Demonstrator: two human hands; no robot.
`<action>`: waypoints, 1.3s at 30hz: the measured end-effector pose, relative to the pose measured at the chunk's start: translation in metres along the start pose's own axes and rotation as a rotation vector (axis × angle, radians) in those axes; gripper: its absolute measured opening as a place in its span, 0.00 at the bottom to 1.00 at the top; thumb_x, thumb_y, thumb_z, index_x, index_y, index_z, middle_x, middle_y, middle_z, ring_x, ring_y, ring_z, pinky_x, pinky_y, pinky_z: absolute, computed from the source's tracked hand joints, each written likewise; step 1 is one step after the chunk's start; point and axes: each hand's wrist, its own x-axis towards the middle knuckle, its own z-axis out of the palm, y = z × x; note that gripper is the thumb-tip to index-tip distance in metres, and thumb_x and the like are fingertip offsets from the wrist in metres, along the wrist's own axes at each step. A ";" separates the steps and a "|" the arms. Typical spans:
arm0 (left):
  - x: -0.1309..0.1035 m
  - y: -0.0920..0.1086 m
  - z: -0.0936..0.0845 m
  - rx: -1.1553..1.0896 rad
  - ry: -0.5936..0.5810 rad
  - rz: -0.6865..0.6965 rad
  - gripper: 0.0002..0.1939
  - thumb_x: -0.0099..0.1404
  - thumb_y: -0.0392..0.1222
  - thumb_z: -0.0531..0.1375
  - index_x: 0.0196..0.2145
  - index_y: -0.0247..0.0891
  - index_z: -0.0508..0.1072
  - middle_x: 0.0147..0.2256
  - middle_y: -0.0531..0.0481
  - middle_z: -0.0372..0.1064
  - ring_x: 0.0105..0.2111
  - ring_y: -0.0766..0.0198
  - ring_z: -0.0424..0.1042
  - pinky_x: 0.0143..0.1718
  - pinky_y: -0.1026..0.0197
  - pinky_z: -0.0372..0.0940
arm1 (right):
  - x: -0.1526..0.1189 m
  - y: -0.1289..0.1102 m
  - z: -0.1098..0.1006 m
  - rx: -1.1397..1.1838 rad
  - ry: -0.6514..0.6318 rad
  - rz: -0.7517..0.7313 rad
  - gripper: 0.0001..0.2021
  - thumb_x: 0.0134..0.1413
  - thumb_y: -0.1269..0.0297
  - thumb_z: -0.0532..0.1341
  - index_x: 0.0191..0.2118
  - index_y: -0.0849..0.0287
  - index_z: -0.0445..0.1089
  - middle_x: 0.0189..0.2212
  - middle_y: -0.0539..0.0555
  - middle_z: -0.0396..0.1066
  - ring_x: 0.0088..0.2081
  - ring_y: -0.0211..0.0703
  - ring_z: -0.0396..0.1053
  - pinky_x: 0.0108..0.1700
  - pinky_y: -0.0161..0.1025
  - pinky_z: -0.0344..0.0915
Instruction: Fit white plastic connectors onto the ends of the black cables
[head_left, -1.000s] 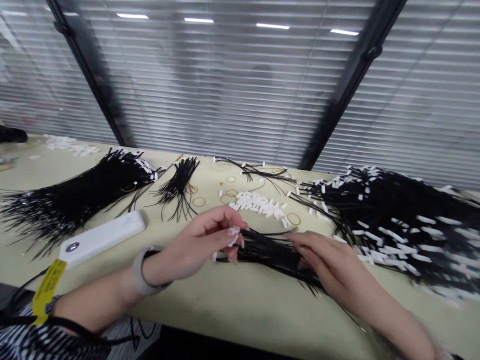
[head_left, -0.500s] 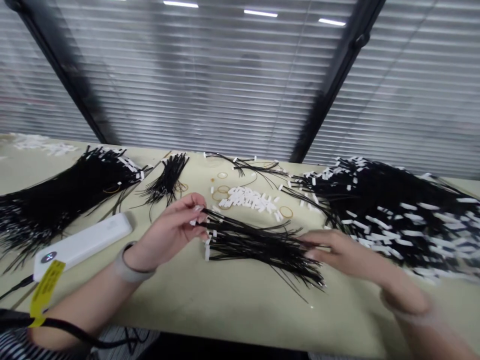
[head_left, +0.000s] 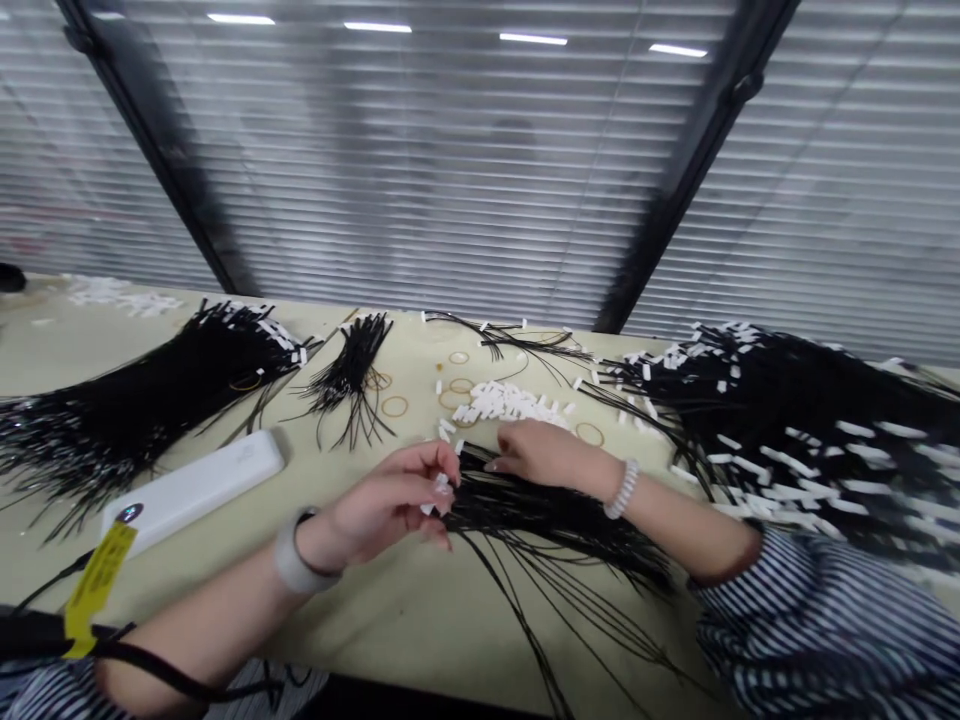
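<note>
A bundle of thin black wires [head_left: 570, 515] with white end pieces lies across the table in front of me. My left hand [head_left: 405, 495] pinches several wires by their white ends at the bundle's left end, and loose wires trail from it toward the table's front edge. Over the bundle's upper side, my right hand [head_left: 555, 458] is closed with its fingertips on the black wires, near their white ends. Just beyond the hand lies a heap of small white pieces [head_left: 508, 402].
A big heap of white-ended black wires [head_left: 787, 410] covers the right side. To the left lie another large wire bundle [head_left: 157, 375], a small bundle [head_left: 352, 360] and a white power bank [head_left: 202, 482]. Rubber bands [head_left: 394, 406] are scattered mid-table. Window blinds [head_left: 450, 180] stand behind.
My right hand has moved left, from the bundle's right end to near its white ends. Several wires now splay toward the front edge from my left hand. The view has shifted slightly.
</note>
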 end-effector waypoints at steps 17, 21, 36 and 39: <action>-0.008 0.006 0.002 -0.343 -0.267 0.122 0.07 0.50 0.32 0.61 0.27 0.35 0.65 0.21 0.56 0.59 0.17 0.74 0.60 0.24 0.64 0.69 | 0.047 0.010 0.000 -0.064 0.135 -0.130 0.12 0.58 0.62 0.53 0.45 0.63 0.64 0.42 0.55 0.65 0.42 0.41 0.65 0.44 0.45 0.64; 0.000 0.005 -0.001 -0.411 -0.041 0.174 0.09 0.48 0.31 0.62 0.26 0.36 0.64 0.20 0.57 0.57 0.18 0.74 0.60 0.24 0.67 0.67 | 0.071 0.001 0.010 -0.124 0.097 -0.185 0.14 0.57 0.62 0.55 0.46 0.62 0.63 0.44 0.56 0.64 0.42 0.42 0.65 0.43 0.45 0.64; 0.025 -0.028 -0.017 -0.215 0.306 0.085 0.07 0.51 0.27 0.54 0.28 0.36 0.63 0.22 0.57 0.60 0.18 0.74 0.61 0.30 0.62 0.68 | 0.080 0.005 0.014 -0.104 0.087 -0.120 0.12 0.57 0.61 0.54 0.43 0.64 0.65 0.39 0.54 0.67 0.38 0.39 0.67 0.41 0.43 0.65; 0.028 -0.034 -0.019 -0.149 0.299 0.073 0.06 0.52 0.28 0.53 0.29 0.35 0.63 0.20 0.57 0.58 0.17 0.73 0.61 0.29 0.60 0.68 | 0.082 0.005 0.013 -0.067 0.085 -0.139 0.13 0.58 0.61 0.54 0.43 0.64 0.65 0.39 0.54 0.67 0.38 0.39 0.67 0.40 0.42 0.66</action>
